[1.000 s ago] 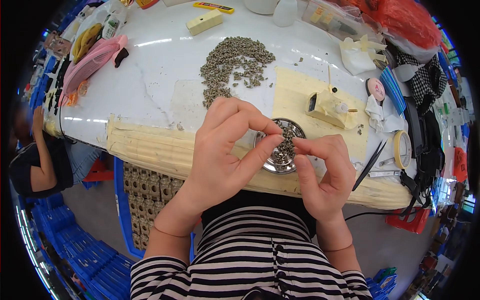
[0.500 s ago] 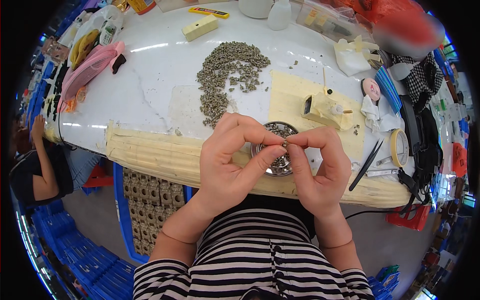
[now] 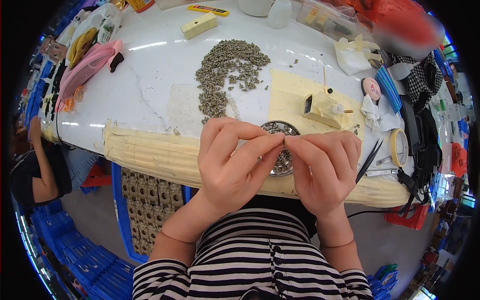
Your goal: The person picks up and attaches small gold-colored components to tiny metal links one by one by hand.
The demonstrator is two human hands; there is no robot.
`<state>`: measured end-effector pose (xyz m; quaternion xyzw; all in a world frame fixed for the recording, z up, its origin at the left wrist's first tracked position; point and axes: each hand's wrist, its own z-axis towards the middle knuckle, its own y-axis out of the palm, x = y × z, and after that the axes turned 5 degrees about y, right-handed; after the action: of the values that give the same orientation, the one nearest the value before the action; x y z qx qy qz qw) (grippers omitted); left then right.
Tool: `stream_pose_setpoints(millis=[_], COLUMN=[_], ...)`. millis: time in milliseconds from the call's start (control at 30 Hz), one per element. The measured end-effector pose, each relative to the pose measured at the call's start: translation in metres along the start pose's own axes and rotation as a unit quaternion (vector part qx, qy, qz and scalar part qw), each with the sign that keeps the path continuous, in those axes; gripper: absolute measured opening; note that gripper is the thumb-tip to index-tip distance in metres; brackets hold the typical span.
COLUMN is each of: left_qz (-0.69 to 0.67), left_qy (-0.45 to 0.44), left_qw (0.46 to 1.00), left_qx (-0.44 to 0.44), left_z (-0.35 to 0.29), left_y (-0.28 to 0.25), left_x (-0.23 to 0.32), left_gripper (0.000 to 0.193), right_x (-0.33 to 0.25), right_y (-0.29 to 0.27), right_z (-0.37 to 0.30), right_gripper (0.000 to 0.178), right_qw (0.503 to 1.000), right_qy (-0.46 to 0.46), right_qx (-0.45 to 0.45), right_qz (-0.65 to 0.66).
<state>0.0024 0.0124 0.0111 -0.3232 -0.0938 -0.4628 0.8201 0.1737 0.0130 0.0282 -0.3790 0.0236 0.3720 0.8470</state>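
White table (image 3: 150, 95), its near edge padded with tan tape, and a heap of small grey parts (image 3: 220, 70) spread across the middle. Blue crates (image 3: 65, 240) stack up on the floor below. Left hand (image 3: 232, 162) and right hand (image 3: 322, 167) meet fingertip to fingertip, both pinched shut on a tiny part (image 3: 283, 143), right above a round metal dish (image 3: 292, 131) of the same parts.

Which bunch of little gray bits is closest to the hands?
The bunch in the round metal dish, right under the fingertips of the left hand and right hand. The big loose pile lies farther back on the white table.
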Motion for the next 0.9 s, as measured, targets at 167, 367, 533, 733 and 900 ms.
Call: stream_pose_setpoints(millis=[167, 367, 533, 733, 900], left_qz=[0.053, 0.054, 0.015, -0.046, -0.105], left_qy=[0.03, 0.029, 0.023, 0.004, -0.015], left_qw=[0.998, 0.998, 1.0, 0.999, 0.994], left_qx=[-0.002, -0.008, -0.003, -0.01, -0.021], left_z=[0.0007, -0.001, -0.0013, -0.0008, 0.0003], left_y=[-0.002, -0.0041, -0.0041, -0.0044, -0.0051], left_x=[0.0024, 0.0028, 0.0019, -0.0007, -0.0033], left_gripper=[0.031, 0.033, 0.032, 0.029, 0.025], right_x=[0.0011, 0.002, 0.0023, 0.0014, 0.001], right_y=[-0.001, -0.0002, -0.0026, -0.0031, -0.0037], right_z=[0.0006, 0.0022, 0.0009, -0.0003, -0.0014], right_gripper=[0.029, 0.018, 0.009, 0.005, 0.002], right_qw=[1.0, 0.989, 0.963, 0.935, 0.906], right_qy=[-0.001, 0.082, 0.164, 0.218, 0.252], right_qx=[-0.009, -0.018, -0.063, -0.074, -0.081], right_qz=[-0.001, 0.12, 0.206, 0.269, 0.33])
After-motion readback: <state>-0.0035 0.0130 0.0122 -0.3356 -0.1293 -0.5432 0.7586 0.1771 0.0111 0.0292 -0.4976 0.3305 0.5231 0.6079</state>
